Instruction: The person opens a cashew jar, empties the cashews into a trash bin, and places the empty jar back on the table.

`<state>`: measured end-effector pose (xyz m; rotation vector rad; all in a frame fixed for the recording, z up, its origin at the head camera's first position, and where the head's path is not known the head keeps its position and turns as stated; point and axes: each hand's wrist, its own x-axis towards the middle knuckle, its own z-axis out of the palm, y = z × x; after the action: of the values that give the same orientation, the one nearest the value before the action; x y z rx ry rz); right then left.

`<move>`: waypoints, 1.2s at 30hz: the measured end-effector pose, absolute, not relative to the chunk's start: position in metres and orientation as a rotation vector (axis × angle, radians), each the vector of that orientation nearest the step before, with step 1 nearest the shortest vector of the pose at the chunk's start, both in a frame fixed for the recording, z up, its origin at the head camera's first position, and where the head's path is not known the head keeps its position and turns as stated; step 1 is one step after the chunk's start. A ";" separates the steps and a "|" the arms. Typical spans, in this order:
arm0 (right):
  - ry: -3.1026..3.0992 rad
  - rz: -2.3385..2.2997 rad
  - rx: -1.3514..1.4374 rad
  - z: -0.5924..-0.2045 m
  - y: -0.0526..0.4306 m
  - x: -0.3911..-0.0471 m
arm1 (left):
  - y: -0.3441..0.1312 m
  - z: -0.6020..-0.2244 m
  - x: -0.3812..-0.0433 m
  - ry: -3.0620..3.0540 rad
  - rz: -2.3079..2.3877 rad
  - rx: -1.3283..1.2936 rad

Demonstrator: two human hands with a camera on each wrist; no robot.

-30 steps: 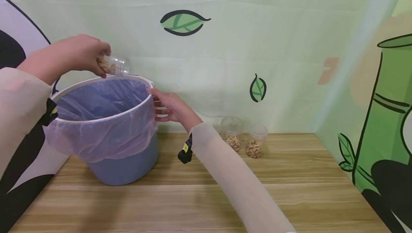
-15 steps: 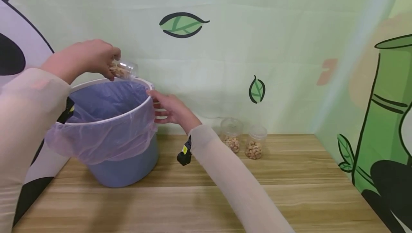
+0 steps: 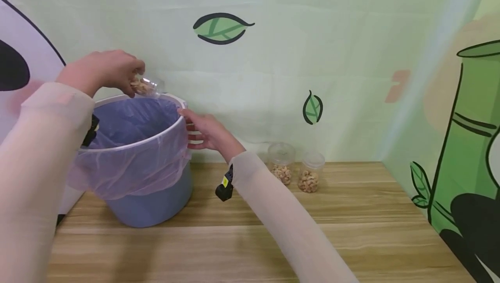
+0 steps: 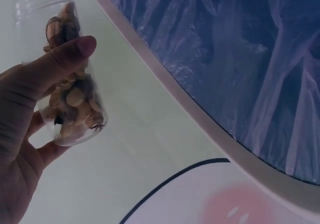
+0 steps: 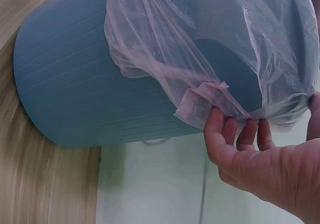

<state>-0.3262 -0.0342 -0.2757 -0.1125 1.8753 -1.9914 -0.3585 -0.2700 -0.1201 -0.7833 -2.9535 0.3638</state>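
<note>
My left hand (image 3: pixel 111 70) holds a clear plastic jar (image 3: pixel 149 87) of nuts above the far part of the trash can's opening. The jar lies tilted, its bare threaded mouth turned right in the head view. In the left wrist view, thumb and fingers wrap the jar (image 4: pixel 82 119), with nuts (image 4: pixel 75 96) still inside. The blue trash can (image 3: pixel 152 207) stands upright, lined with a thin pink bag (image 3: pixel 144 172) folded over its white rim. My right hand (image 3: pixel 211 131) grips the can's right side, thumb at the rim, fingertips against the bag outside (image 5: pixel 200 91).
Two lidded clear jars of cashews, one (image 3: pixel 282 168) left of the other (image 3: pixel 310 176), stand at the back of the wooden table (image 3: pixel 250 248), right of the can. A printed cloth backdrop (image 3: pixel 351 57) rises behind. My right forearm crosses over the table.
My left hand and the jar have moved right and slightly down over the can, then back left a little. The left sleeve has swung right. My right hand stays at the rim.
</note>
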 end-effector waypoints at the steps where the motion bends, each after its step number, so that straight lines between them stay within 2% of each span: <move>1: 1.881 -1.991 -0.113 -0.276 -0.034 -0.326 | -0.271 -0.120 -0.359 -2.947 0.372 -0.787; 19: 1.901 -2.004 -0.109 -0.274 -0.037 -0.326 | -0.294 -0.123 -0.355 -2.840 0.469 -0.860; 36: 1.923 -1.995 -0.116 -0.278 -0.035 -0.326 | -0.289 -0.127 -0.355 -2.869 0.485 -0.894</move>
<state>-0.3261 -0.0352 -0.2776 -0.1162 1.9233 -1.9949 -0.3549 -0.2890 -0.1268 -0.8942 -2.8690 0.4854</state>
